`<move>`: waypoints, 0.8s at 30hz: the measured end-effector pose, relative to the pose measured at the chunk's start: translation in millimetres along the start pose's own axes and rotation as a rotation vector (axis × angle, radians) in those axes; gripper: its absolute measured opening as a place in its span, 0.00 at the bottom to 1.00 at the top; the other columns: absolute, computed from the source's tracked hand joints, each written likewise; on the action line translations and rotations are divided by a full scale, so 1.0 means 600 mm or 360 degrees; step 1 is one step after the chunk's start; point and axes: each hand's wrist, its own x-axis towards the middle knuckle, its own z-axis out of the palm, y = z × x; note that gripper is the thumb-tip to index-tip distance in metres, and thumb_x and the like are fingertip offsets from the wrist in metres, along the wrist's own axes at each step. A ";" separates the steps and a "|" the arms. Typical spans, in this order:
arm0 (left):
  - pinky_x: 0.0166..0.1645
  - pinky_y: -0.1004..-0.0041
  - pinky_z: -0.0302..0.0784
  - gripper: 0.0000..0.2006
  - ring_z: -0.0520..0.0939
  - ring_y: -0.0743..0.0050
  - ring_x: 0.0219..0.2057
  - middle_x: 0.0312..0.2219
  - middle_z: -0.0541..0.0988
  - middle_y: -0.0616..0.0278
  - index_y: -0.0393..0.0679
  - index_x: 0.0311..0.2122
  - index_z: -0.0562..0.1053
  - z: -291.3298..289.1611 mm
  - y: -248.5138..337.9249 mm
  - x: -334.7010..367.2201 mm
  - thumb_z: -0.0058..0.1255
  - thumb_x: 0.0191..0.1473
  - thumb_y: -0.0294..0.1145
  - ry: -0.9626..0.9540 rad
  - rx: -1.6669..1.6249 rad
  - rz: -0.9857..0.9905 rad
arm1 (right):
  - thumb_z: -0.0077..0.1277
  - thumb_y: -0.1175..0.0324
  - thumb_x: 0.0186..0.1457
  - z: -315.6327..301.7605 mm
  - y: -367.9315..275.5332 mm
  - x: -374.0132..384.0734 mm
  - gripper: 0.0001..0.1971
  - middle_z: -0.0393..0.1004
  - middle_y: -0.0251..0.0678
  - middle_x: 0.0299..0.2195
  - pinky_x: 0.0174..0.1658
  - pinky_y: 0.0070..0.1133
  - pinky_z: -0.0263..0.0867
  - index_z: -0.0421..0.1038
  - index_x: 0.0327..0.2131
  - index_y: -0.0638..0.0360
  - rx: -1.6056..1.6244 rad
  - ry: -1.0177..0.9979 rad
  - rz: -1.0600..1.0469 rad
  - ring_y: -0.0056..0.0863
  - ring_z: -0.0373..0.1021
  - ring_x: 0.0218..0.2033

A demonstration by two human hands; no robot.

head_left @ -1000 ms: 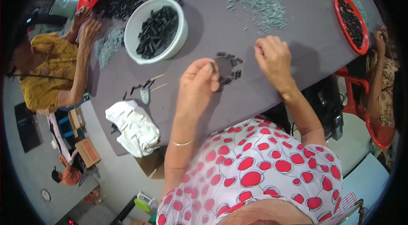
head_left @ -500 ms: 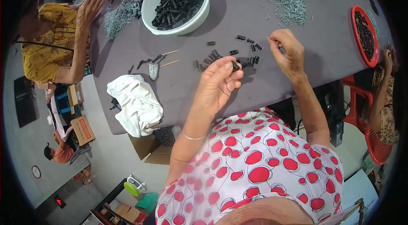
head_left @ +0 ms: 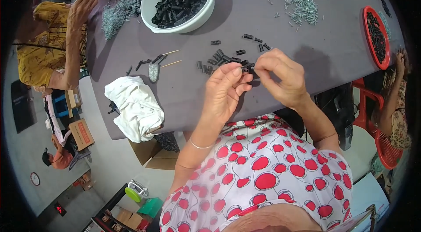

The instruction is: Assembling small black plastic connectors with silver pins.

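My left hand [head_left: 224,89] is closed, pinching a small black cylindrical part [head_left: 244,70] between thumb and fingertips. Against the other end of that part, my right hand [head_left: 283,76] has its thumb and fingers pressed together; whatever they pinch is too small to make out. Just beyond the hands lie several loose black tubular parts [head_left: 215,42] on the grey tablecloth, some bunched right behind the left fingers. A white bowl [head_left: 206,15] heaped with similar black parts [head_left: 180,2] stands farther off, to the left.
Silvery spring-like pieces [head_left: 294,0] lie in a pile at the far right. A red tray [head_left: 365,24] of black parts is at the right edge. To the left are a white cloth [head_left: 136,107], thin sticks [head_left: 171,63] and a small grey block [head_left: 153,73]. Co-workers sit left and right.
My right hand has moved left and nearer, so its fingertips now meet the black part in my left hand. The left hand stays almost in place.
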 end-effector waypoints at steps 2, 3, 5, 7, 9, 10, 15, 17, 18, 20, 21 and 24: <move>0.33 0.73 0.81 0.06 0.82 0.66 0.33 0.32 0.78 0.58 0.38 0.39 0.72 0.005 -0.005 0.000 0.49 0.55 0.23 0.0045 0.0043 0.0050 | 0.54 0.85 0.40 0.001 -0.002 0.001 0.11 0.71 0.37 0.27 0.29 0.24 0.66 0.70 0.30 0.61 -0.0003 -0.0023 0.0006 0.32 0.70 0.27; 0.34 0.73 0.81 0.05 0.82 0.67 0.33 0.32 0.78 0.58 0.38 0.38 0.72 0.008 -0.006 0.000 0.50 0.55 0.22 0.0046 0.0105 0.0092 | 0.54 0.85 0.40 0.001 -0.003 0.001 0.11 0.71 0.37 0.27 0.29 0.24 0.66 0.70 0.30 0.61 -0.0009 -0.0043 0.0005 0.33 0.70 0.27; 0.34 0.74 0.81 0.05 0.82 0.67 0.33 0.32 0.78 0.58 0.37 0.38 0.72 0.011 -0.009 0.000 0.50 0.55 0.22 0.0053 0.0164 0.0130 | 0.54 0.84 0.40 -0.001 -0.005 0.003 0.11 0.71 0.37 0.27 0.29 0.25 0.66 0.70 0.30 0.62 -0.0036 -0.0080 0.0007 0.34 0.70 0.27; 0.34 0.74 0.81 0.05 0.82 0.68 0.33 0.32 0.78 0.57 0.37 0.38 0.72 0.013 -0.011 -0.001 0.49 0.55 0.22 0.0062 0.0311 0.0229 | 0.54 0.84 0.40 -0.003 -0.007 0.002 0.11 0.71 0.38 0.27 0.30 0.25 0.66 0.70 0.31 0.62 -0.0064 -0.0119 0.0006 0.34 0.70 0.28; 0.34 0.74 0.81 0.06 0.82 0.67 0.33 0.32 0.78 0.58 0.37 0.38 0.72 0.010 -0.012 0.002 0.49 0.55 0.22 0.0065 0.0292 0.0204 | 0.54 0.83 0.40 -0.001 -0.009 -0.001 0.12 0.71 0.38 0.27 0.31 0.26 0.66 0.70 0.33 0.63 -0.0076 -0.0111 0.0008 0.35 0.69 0.28; 0.34 0.74 0.81 0.06 0.82 0.67 0.33 0.32 0.78 0.58 0.37 0.38 0.72 0.008 -0.012 0.003 0.50 0.55 0.22 0.0065 0.0273 0.0182 | 0.54 0.83 0.40 -0.001 -0.008 -0.002 0.12 0.71 0.38 0.27 0.31 0.26 0.66 0.70 0.33 0.63 -0.0075 -0.0111 0.0008 0.35 0.69 0.28; 0.34 0.73 0.81 0.06 0.82 0.67 0.33 0.32 0.78 0.57 0.37 0.38 0.72 0.004 -0.014 0.003 0.50 0.55 0.22 0.0017 0.0073 0.0002 | 0.54 0.83 0.39 -0.011 -0.014 -0.007 0.13 0.71 0.38 0.27 0.29 0.26 0.66 0.70 0.34 0.64 0.0087 -0.0134 0.0164 0.33 0.70 0.28; 0.34 0.73 0.81 0.06 0.82 0.67 0.33 0.32 0.79 0.56 0.37 0.38 0.72 0.002 -0.015 0.000 0.49 0.55 0.22 -0.0033 -0.0004 -0.0037 | 0.55 0.83 0.39 -0.013 -0.015 -0.007 0.13 0.71 0.37 0.27 0.28 0.24 0.66 0.70 0.32 0.64 0.0114 -0.0146 0.0138 0.32 0.70 0.28; 0.34 0.73 0.81 0.06 0.82 0.67 0.33 0.32 0.79 0.56 0.37 0.38 0.72 0.001 -0.016 -0.003 0.49 0.55 0.22 -0.0064 0.0004 -0.0067 | 0.55 0.82 0.38 -0.015 -0.013 -0.006 0.12 0.70 0.37 0.27 0.27 0.23 0.66 0.70 0.31 0.64 0.0143 -0.0160 0.0117 0.30 0.70 0.27; 0.34 0.73 0.80 0.06 0.82 0.67 0.33 0.32 0.79 0.54 0.37 0.38 0.72 -0.002 -0.019 -0.010 0.49 0.55 0.22 -0.0136 0.0016 -0.0123 | 0.56 0.82 0.38 -0.017 -0.012 -0.011 0.10 0.69 0.36 0.26 0.26 0.22 0.65 0.70 0.29 0.64 0.0114 -0.0207 -0.0009 0.29 0.68 0.25; 0.34 0.74 0.80 0.06 0.82 0.68 0.33 0.32 0.79 0.55 0.37 0.38 0.72 -0.004 -0.018 -0.014 0.49 0.55 0.23 -0.0175 0.0027 -0.0157 | 0.55 0.83 0.38 -0.016 -0.011 -0.011 0.09 0.69 0.36 0.25 0.25 0.21 0.64 0.70 0.27 0.64 0.0158 -0.0212 -0.0064 0.28 0.67 0.23; 0.35 0.76 0.80 0.07 0.81 0.68 0.33 0.32 0.79 0.55 0.36 0.40 0.72 -0.008 -0.011 -0.021 0.49 0.56 0.23 -0.0284 0.0076 -0.0225 | 0.55 0.82 0.38 -0.026 -0.011 -0.017 0.09 0.69 0.36 0.24 0.25 0.23 0.63 0.70 0.27 0.64 0.0243 -0.0350 -0.0019 0.30 0.67 0.23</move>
